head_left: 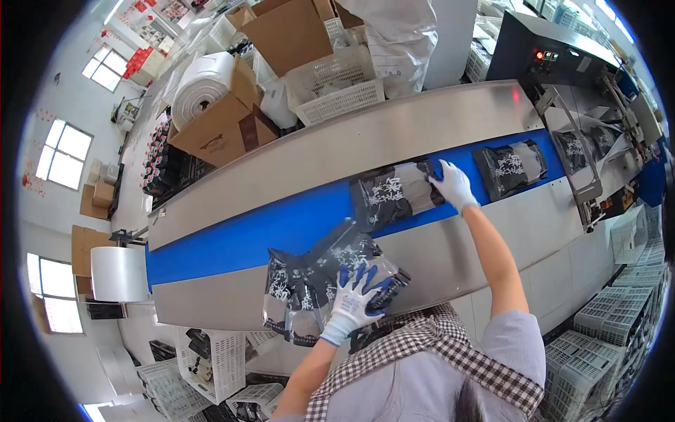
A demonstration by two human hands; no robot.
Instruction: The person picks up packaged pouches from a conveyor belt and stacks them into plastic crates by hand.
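Observation:
My left hand (355, 299), in a white glove with blue fingertips, lies with fingers spread on a black-and-clear printed plastic bag (348, 250). A similar bag (299, 288) is beside it, and both lie at the front edge of the metal table, partly overhanging. My right hand (453, 184), gloved the same way, grips the right end of another printed bag (394, 195) lying on the blue conveyor belt (253, 232). The contents of the bags cannot be made out. Farther right on the belt lies one more bag (511, 167), apart from my hand.
At the belt's right end stands a packaging machine (555, 60) with more bags at its opening. Behind the table are a cardboard box with a white roll (204, 88) and a white crate (337, 98). Plastic crates (583, 359) stack at lower right; others (211, 366) sit lower left.

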